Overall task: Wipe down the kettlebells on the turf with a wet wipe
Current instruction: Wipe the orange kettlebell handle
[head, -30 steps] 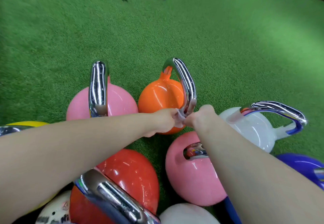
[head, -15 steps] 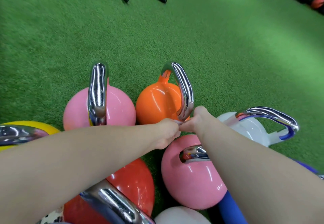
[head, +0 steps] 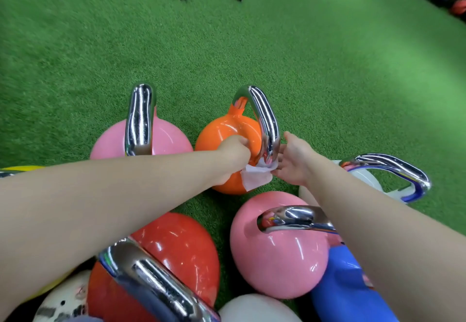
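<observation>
The left hand is curled around a white wet wipe and holds it against the orange kettlebell, near the foot of its chrome handle. The right hand is loose, its fingers relaxed, and the fingertips touch the wipe's edge. Around the hands other kettlebells stand on the green turf: a pink one left, another pink one nearer.

Both forearms are bare from the frame edge down to the fingers: no sleeve, watch, bracelet or glove shows on the left hand or right hand.
</observation>
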A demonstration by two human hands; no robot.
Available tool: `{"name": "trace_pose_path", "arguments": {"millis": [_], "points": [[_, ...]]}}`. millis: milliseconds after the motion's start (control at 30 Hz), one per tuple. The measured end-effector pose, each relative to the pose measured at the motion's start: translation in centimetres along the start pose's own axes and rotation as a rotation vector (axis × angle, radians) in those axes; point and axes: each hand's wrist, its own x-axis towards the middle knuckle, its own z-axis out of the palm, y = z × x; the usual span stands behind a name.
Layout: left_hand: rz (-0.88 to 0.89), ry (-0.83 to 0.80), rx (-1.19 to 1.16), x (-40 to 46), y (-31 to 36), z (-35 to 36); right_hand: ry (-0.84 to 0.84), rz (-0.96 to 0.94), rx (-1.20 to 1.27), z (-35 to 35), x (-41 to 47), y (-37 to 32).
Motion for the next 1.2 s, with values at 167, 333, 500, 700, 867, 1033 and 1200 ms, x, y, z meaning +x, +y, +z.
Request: {"name": "trace_pose_path", "arguments": {"millis": [167,333,500,700,867,1033,1200], "points": [[0.029,0.024,0.057,-0.3,-1.3,-0.3,-0.143,-0.058,-0.256,-0.8,1.6,0.0],[0.232,-0.114,0.223,0.0,-0.9,-0.4,-0.173,-0.122,-0.295,0.1,1.9,-0.4],[0.261,-0.101,0.385,0.4,-0.5,-0.4,-0.115,-0.082,0.049,-0.2,2.4,0.0],[0.174,-0.177,0.25,0.6,-2.4,0.5,-0.017,0.048,0.292,0.6,0.9,0.2],[0.185,-0.228,0.23,0.2,-4.2,1.0,-0.072,0.199,0.326,1.6,-0.9,0.1],[0.125,-0.231,0.083,0.0,-4.0,1.5,-0.08,0.245,0.573,1.4,-0.8,-0.1],[0.132,-0.248,0.064,0.9,-4.4,1.6,-0.003,0.236,0.427,2.1,0.8,0.7]]}}
